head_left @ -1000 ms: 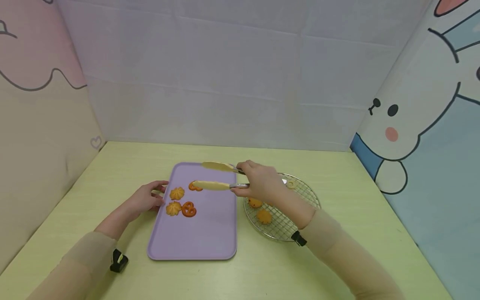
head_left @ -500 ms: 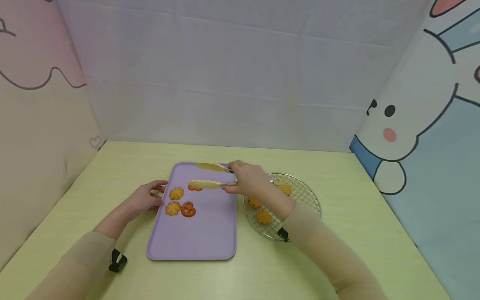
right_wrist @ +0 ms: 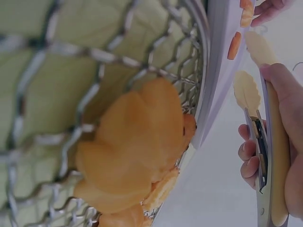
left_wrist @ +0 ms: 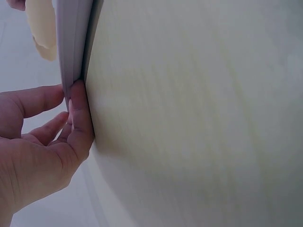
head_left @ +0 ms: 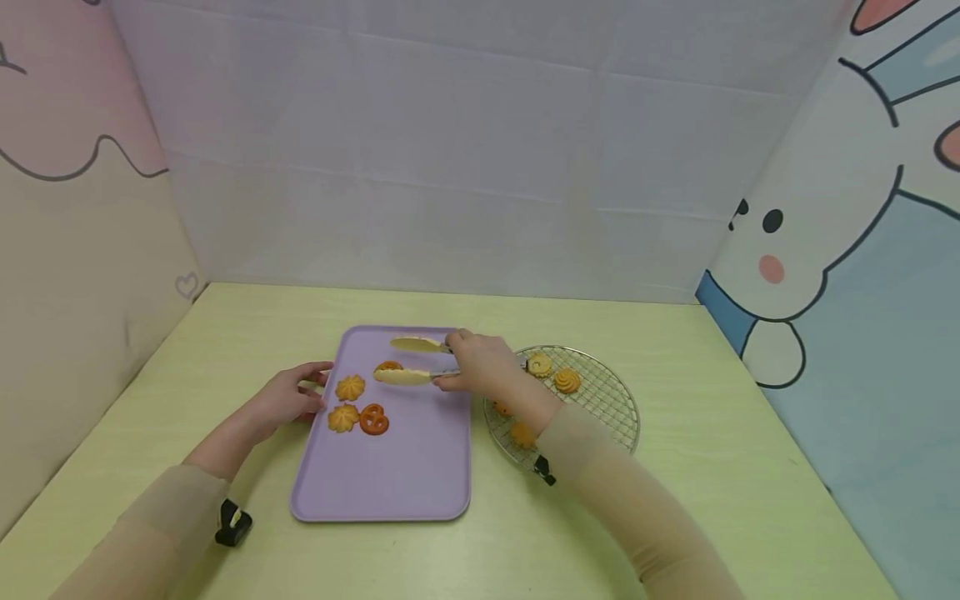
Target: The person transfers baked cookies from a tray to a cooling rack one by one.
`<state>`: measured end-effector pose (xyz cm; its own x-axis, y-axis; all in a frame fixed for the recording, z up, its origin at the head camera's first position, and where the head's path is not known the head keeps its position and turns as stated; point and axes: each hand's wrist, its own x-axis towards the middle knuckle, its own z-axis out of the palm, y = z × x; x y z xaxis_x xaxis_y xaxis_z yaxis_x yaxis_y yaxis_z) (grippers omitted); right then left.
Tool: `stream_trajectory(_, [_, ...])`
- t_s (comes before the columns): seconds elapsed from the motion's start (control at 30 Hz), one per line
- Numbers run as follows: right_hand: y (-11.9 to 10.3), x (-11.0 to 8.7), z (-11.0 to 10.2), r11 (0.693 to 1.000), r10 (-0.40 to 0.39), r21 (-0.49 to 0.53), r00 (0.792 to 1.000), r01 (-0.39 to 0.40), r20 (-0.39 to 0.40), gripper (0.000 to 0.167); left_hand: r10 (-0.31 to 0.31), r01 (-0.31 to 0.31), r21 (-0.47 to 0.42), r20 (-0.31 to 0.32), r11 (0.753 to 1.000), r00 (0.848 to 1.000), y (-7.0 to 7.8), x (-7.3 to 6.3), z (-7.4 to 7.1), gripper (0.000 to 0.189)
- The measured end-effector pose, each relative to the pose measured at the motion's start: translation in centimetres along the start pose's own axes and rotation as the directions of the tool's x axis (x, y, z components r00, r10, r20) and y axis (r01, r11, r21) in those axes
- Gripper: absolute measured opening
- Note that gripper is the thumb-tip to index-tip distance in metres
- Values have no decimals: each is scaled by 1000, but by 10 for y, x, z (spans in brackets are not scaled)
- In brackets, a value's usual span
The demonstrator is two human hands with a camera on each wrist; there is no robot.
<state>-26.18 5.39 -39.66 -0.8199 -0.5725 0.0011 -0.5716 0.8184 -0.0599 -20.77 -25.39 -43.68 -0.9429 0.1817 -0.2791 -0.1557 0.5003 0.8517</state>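
My right hand (head_left: 480,365) grips a pair of tongs (head_left: 403,377) with pale yellow tips. The tongs' two arms stand apart over the far part of a lilac tray (head_left: 397,483), the nearer tip overlapping a pretzel (head_left: 388,365). My left hand (head_left: 283,402) pinches the tray's left rim; in the left wrist view the thumb and fingers lie on either side of that edge. On the tray's left half are two flower-shaped cookies (head_left: 343,418) and another pretzel (head_left: 374,419).
A round wire rack (head_left: 611,408) stands right of the tray, bearing a ring-shaped cookie (head_left: 539,364), a swirl cookie (head_left: 567,381) and others partly hidden by my right arm. A pale cloth wall (head_left: 450,167) rises behind the table (head_left: 712,467).
My right hand has moved left with the tongs, away from the rack and farther over the tray, uncovering the swirl cookie. The left hand has stayed at the rim.
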Motion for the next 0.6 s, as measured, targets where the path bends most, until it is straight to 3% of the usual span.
stream_trajectory(0.23, [-1, 6, 5, 1000, 18, -17, 997, -16, 76, 66, 5, -4, -10, 18, 1000, 1000, 2, -2, -1, 69])
stream_trajectory(0.6, [-3, 6, 4, 999, -10, -35, 997, 12, 78, 61, -10, 10, -20, 20, 1000, 1000, 3, -2, -2, 68])
